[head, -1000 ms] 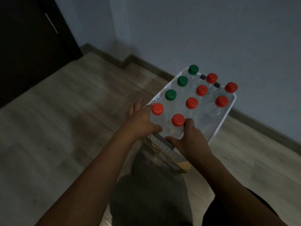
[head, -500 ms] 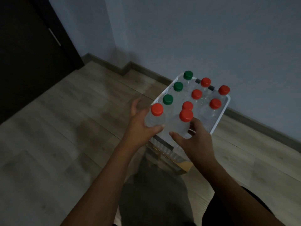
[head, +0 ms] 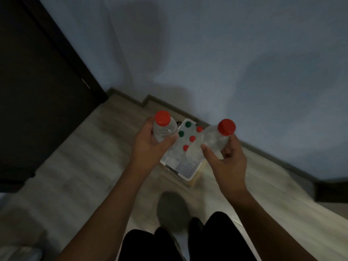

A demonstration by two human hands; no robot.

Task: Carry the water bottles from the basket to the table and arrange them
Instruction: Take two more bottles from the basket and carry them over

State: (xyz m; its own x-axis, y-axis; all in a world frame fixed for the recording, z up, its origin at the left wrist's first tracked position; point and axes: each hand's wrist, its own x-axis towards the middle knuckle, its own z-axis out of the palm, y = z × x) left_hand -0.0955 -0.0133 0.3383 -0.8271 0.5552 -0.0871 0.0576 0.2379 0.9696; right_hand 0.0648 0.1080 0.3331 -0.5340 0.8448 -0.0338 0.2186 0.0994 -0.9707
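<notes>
My left hand (head: 150,147) grips a clear water bottle with a red cap (head: 163,127), held upright above the floor. My right hand (head: 227,161) grips a second red-capped bottle (head: 218,137), tilted a little to the right. Below and between them the white basket (head: 185,171) stands on the wooden floor. It holds several more bottles with green caps (head: 181,133) and red caps (head: 192,138). Both held bottles are well above the basket. No table is in view.
A dark door (head: 37,81) fills the left side. A grey wall with a dark skirting board (head: 273,157) runs behind the basket. My legs in dark trousers (head: 188,242) show at the bottom. A dark object (head: 331,191) sits at the right edge.
Both hands have lifted a red-capped bottle out of the basket and raised them. The view has pulled up and back, so the basket looks smaller and farther below.
</notes>
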